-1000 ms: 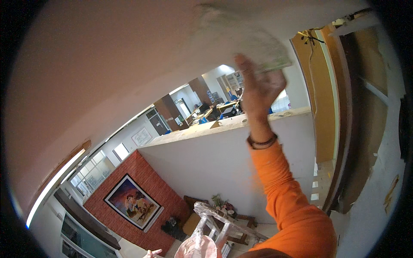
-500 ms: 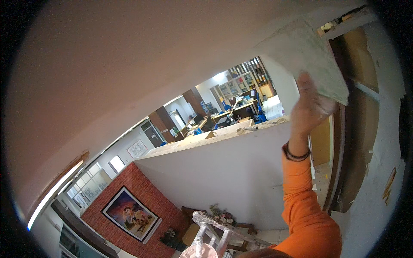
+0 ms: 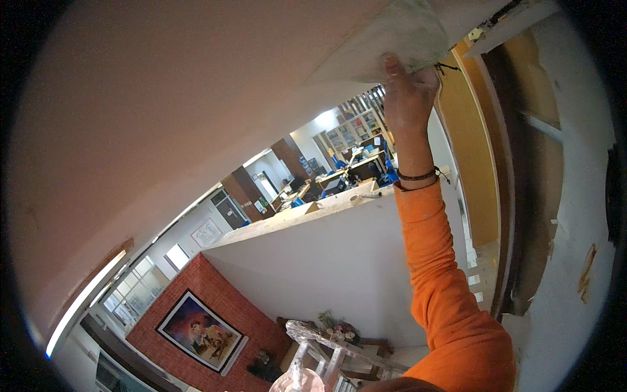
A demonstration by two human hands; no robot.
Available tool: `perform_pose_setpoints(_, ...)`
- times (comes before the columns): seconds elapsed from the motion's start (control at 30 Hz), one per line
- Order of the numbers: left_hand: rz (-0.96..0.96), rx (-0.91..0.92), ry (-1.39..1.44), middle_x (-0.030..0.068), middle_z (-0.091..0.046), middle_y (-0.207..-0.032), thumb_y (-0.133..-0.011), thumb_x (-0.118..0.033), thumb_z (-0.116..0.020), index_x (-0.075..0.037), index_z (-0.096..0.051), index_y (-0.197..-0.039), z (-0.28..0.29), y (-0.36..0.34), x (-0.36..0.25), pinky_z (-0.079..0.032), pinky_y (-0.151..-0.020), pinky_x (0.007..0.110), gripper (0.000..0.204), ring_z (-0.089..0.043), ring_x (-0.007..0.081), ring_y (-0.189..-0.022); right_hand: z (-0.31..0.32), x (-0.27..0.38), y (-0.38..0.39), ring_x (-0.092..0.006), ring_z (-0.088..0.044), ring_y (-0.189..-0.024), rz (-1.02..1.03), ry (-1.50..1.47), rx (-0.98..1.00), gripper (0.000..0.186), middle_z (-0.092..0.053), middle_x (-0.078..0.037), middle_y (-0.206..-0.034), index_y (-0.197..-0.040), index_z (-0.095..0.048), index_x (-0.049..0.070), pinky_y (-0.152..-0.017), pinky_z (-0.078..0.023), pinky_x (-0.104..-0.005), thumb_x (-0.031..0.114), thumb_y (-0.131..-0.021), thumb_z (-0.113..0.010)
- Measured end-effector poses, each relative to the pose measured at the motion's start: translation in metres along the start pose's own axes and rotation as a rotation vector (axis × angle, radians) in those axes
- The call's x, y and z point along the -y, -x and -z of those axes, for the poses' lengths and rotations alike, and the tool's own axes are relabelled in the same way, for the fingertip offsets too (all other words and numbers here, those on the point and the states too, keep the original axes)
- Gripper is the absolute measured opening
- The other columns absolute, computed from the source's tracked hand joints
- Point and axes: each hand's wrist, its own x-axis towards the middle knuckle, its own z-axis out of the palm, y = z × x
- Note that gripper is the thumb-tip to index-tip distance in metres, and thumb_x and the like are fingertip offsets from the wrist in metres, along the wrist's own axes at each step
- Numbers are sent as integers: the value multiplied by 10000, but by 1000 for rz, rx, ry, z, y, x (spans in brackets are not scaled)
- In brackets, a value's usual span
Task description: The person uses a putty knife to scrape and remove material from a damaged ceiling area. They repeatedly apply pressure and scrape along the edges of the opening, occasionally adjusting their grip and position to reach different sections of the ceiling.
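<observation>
One wide ceiling [image 3: 163, 117] hangs above the white partition [image 3: 326, 261], with a brick-patterned panel [image 3: 259, 313] left of it, a smeared stepladder [image 3: 334, 362] in front, a pale flat sheet [image 3: 398, 36] above its right part up at the ceiling, and the right hand [image 3: 410, 91] clamped on the sheet's lower edge.

- A picture [image 3: 203, 332] hung on a wall [image 3: 238, 310], left of the ladder [image 3: 335, 364].
- Desks [image 3: 367, 164] stood behind the partition [image 3: 326, 261].
- A sheet [image 3: 405, 38] was in the right hand [image 3: 410, 98].

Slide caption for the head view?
Right hand holding a thin sheet up at the ceiling, ladder below.
</observation>
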Motion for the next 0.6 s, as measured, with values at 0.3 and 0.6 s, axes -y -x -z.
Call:
perform_pose_setpoints(0.3, 9, -47, -3, -83, -324, -529, -1009, -414, -545, -27, -759, -1060, -3, 2, 1, -185, -414, 257, 445, -265, 64, -420, 14, 36, 100, -239, -686, -956, 228, 585, 52, 190, -714, -114, -1056, -1038, -702, 13, -869, -557, -347, -1, -851, -734)
perform_pose_setpoints(0.6, -53, -96, 22, -82, -347, -520, -1011, -396, -547, -37, -773, -1011, -2, 9, 1, -180, -425, 252, 425, -272, 57, -428, -150, 73, 189, -175, -699, -870, -196, -187, -46, 148, -726, -128, -979, -991, -720, -25, -754, -569, -303, 37, -865, -768)
